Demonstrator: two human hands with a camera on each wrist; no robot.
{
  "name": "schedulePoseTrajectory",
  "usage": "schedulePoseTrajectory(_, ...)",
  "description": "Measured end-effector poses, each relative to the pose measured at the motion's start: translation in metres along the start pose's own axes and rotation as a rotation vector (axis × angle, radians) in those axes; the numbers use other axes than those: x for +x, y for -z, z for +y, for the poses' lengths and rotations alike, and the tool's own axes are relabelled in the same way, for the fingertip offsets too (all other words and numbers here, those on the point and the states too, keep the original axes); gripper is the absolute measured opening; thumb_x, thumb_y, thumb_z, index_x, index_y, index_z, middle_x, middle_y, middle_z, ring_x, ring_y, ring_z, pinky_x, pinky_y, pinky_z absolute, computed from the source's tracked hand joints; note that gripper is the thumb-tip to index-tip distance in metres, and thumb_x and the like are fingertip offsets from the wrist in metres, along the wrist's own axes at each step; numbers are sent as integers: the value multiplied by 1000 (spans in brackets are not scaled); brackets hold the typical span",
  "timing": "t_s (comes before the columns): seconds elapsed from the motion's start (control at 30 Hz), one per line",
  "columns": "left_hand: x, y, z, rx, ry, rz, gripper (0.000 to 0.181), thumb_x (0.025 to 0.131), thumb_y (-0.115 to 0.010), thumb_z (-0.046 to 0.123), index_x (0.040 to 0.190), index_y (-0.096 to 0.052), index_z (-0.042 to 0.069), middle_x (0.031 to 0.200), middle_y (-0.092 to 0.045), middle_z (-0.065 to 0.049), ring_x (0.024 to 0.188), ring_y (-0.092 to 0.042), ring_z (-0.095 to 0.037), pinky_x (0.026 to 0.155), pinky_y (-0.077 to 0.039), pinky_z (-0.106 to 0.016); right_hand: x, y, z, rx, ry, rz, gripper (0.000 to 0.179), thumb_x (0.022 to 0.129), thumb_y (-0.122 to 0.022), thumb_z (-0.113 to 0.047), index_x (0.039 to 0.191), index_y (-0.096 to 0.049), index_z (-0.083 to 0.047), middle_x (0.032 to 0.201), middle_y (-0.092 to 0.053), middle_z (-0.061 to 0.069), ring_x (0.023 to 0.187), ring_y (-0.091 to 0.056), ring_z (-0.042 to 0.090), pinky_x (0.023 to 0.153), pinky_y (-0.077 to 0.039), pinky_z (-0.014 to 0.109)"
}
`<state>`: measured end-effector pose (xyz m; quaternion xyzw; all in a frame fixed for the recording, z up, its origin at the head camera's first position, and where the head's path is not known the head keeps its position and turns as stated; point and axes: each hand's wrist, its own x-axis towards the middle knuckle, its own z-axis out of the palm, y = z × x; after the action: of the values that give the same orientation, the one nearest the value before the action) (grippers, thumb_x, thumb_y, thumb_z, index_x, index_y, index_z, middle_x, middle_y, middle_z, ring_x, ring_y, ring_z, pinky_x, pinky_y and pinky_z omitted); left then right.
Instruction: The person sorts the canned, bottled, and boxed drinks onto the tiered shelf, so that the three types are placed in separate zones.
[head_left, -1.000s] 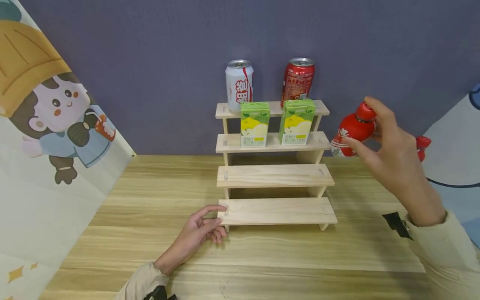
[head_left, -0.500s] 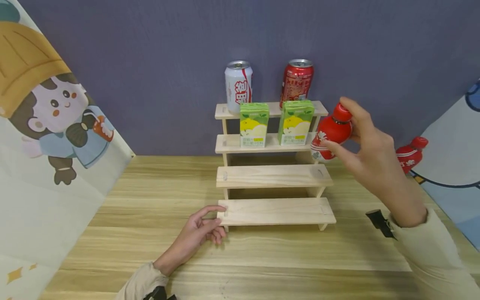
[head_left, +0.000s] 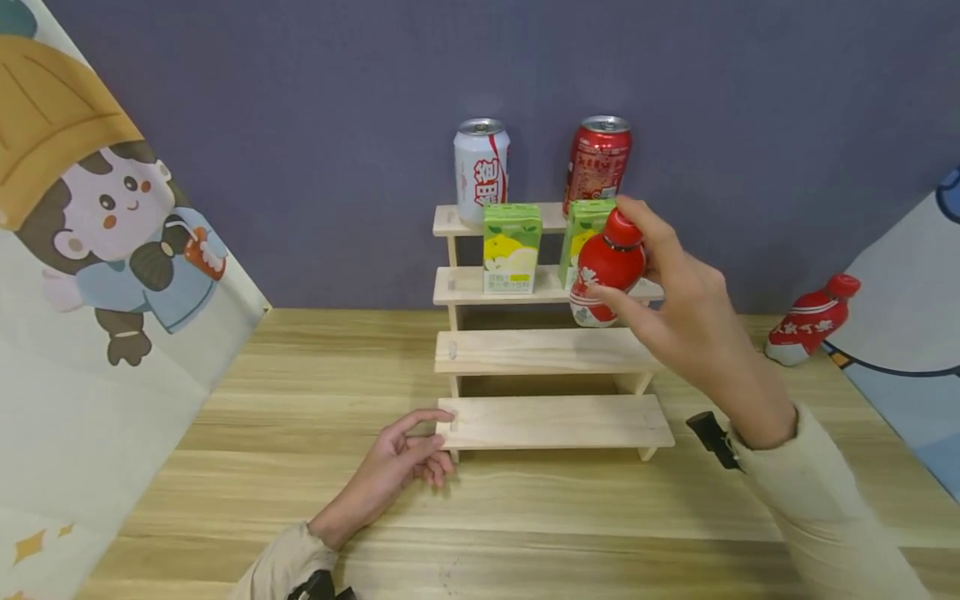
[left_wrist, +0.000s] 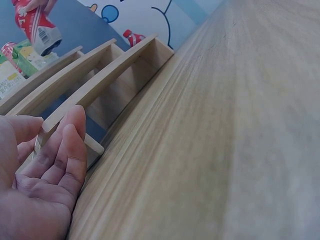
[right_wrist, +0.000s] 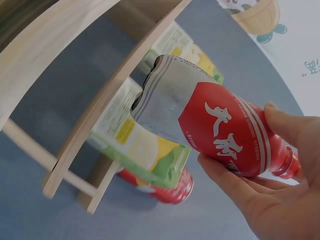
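Observation:
My right hand (head_left: 678,312) grips a red and white bottle (head_left: 609,262) by its upper part. The bottle is tilted and overlaps the right green juice box (head_left: 585,221) in the head view. In the right wrist view the bottle's base (right_wrist: 157,90) points toward the juice boxes. With index finger and thumb, my left hand (head_left: 405,454) holds the left end of the lowest step of a wooden stepped shelf (head_left: 555,421). Its other fingers hang loosely below that step. On the second step from the top also stands the left juice box (head_left: 512,250).
A white can (head_left: 480,175) and a red can (head_left: 600,158) stand on the top step. Another red bottle (head_left: 813,317) stands on the wooden table (head_left: 337,350) at the right. Behind the shelf rises a dark wall (head_left: 337,150); a cartoon panel (head_left: 90,367) borders the left.
My right hand has carried the red bottle leftward, from beside the shelf to in front of the right juice box. The second bottle has come into full view. My left hand has stayed put.

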<state>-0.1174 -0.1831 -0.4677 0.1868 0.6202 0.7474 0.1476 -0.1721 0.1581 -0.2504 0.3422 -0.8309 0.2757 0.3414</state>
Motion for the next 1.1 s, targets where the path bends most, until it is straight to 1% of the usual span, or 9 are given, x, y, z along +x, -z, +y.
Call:
schedulePoseTrajectory(0.03,0,0,0,1,0,1,40,104,-52,11,142,-45,-1,87,-74,-14,70,-68,-18,66,-60,-31,1,-2,-2,10,5,-4,95,72,-88,-3,151,-36,-11,136,-59,14,104,-68,32,83,-58,42)
schedulePoseTrajectory(0.13,0,0,0,-3,5,2,40,104,-53,12,142,-45,0,87,-74,-14,70,-68,-17,66,-60,-30,3,-7,-7,29,13,-25,95,73,-87,-2,152,-35,-13,136,-58,14,103,-68,31,83,-59,44)
schedulePoseTrajectory(0.3,1,-1,0,-11,9,0,40,104,-53,11,142,-45,0,87,-74,-13,70,-68,-17,65,-60,-29,6,-16,-13,50,19,-55,94,75,-86,-2,153,-35,-15,136,-59,14,101,-68,28,83,-60,43)
schedulePoseTrajectory(0.43,1,-1,0,-7,6,0,40,104,-52,11,142,-45,0,87,-74,-13,70,-67,-17,65,-60,-29,8,-23,-19,68,11,-84,94,77,-85,-4,154,-33,-18,134,-60,14,103,-67,26,84,-60,43)
schedulePoseTrajectory(0.6,1,-1,1,-4,2,-2,40,104,-52,11,142,-45,0,87,-74,-13,70,-67,-17,65,-60,-29,10,-33,-24,98,29,-106,95,77,-85,-4,155,-32,-18,136,-59,13,110,-64,26,88,-59,43)
schedulePoseTrajectory(0.77,1,-1,2,-2,7,4,40,104,-52,12,142,-46,1,86,-74,-14,70,-68,-17,65,-60,-29,11,-43,-27,110,48,-124,93,79,-85,-9,154,-31,-17,137,-58,13,115,-61,25,91,-57,44)
schedulePoseTrajectory(0.93,0,-1,2,-8,12,5,40,104,-53,12,142,-45,0,86,-74,-15,70,-68,-18,65,-60,-29,11,-53,-27,151,56,-127,91,80,-84,-10,154,-32,-15,137,-58,14,109,-64,25,88,-59,40)
schedulePoseTrajectory(1.0,0,-2,3,-13,14,8,40,104,-53,13,142,-46,1,86,-74,-15,69,-68,-18,65,-60,-29,11,-56,-26,172,44,-126,90,81,-84,-11,154,-33,-15,136,-58,13,106,-65,24,86,-60,38)
schedulePoseTrajectory(1.1,0,-1,2,-16,16,10,40,104,-53,13,142,-45,1,86,-74,-15,69,-68,-17,65,-60,-29,11,-62,-25,183,13,-140,88,82,-84,-13,154,-33,-18,131,-62,12,98,-66,22,79,-61,37)
